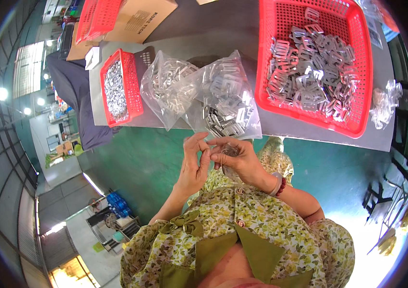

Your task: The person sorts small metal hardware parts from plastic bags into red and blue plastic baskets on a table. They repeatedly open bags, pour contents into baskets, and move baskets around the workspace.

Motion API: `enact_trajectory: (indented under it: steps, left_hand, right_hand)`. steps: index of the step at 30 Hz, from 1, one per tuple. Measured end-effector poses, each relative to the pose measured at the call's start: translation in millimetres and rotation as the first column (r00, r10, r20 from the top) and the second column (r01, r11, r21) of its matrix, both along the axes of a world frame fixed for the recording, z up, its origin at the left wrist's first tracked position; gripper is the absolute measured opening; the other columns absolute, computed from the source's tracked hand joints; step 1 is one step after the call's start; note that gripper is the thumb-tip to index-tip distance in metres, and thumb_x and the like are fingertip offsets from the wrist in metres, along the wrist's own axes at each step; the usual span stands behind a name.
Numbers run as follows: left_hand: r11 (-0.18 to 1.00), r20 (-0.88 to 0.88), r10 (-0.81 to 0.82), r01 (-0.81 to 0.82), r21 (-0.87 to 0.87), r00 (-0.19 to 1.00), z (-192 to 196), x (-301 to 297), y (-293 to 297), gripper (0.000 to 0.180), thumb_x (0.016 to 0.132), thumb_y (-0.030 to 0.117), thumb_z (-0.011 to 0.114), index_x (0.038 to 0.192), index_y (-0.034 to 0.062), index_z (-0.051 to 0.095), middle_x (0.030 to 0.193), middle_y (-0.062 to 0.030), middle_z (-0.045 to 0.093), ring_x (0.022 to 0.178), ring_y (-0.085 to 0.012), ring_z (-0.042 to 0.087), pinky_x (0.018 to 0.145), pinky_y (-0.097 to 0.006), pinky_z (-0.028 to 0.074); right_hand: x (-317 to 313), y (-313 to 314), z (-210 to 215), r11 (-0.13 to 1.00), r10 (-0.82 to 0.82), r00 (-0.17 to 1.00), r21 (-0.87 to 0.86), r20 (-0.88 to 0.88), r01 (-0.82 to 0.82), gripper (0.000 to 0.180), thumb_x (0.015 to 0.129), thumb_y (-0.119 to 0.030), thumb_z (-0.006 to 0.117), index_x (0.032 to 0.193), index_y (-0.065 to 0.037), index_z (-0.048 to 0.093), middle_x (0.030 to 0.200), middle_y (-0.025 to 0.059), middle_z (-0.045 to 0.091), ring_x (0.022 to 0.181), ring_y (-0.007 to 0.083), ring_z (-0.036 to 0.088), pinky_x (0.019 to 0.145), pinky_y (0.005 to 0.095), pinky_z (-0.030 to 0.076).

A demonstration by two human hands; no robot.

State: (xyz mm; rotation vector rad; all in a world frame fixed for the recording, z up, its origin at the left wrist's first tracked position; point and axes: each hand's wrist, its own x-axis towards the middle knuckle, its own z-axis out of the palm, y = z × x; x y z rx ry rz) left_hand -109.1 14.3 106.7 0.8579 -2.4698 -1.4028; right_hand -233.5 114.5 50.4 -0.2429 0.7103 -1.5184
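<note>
My left hand (195, 165) and my right hand (242, 162) meet in front of my body, just off the near edge of the table (189, 127). Crumpled clear plastic (231, 151) is gripped in my right hand, and a bit of it hangs below the palm. My left thumb and fingers are pinched together against the right fingertips; whatever lies between them is too small to make out. Right beyond my hands, a clear bag of metal buckles (228, 115) lies at the table edge. Another clear bag of metal pieces (170, 79) overlaps it on the left.
A large red basket (266, 57) of slotted metal buckles stands on the right, with crumpled clear plastic film (385, 103) beside it. At the left sits a small red basket (134, 91) of small shiny parts. Behind it are a cardboard box (141, 17) and stacked red baskets (99, 19).
</note>
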Motion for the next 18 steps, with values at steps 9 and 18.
enact_trajectory:
  steps: [9, 18]
  left_hand:
    - [0.459, 0.127, 0.363, -0.296, 0.838, 0.923, -10.7, -21.5, 24.2, 0.063, 0.091, 0.0, 0.05, 0.143, 0.0134, 0.017, 0.092, -0.0023, 0.042, 0.083, -0.0127, 0.041, 0.085, -0.029, 0.035]
    - [0.849, 0.101, -0.27, 0.187, 0.495, 0.958, -53.2, -65.7, -28.0, 0.054, 0.084, 0.023, 0.071, 0.13, 0.0084, 0.047, 0.101, -0.0068, 0.057, 0.096, -0.0164, 0.054, 0.086, -0.03, 0.041]
  right_hand:
    - [8.8, 30.2, -37.0, 0.903, -0.426, 0.639, -0.266, -0.64, 0.336, 0.018, 0.077, 0.004, 0.067, 0.094, -0.002, 0.061, 0.092, 0.0104, 0.062, 0.086, 0.0229, 0.059, 0.071, 0.0315, 0.048]
    - [-38.5, 74.7, -4.0, 0.833, -0.527, 0.834, -0.291, -0.164, 0.47, 0.018, 0.083, 0.008, 0.055, 0.096, -0.003, 0.049, 0.104, 0.0124, 0.059, 0.087, 0.021, 0.061, 0.077, 0.0336, 0.052]
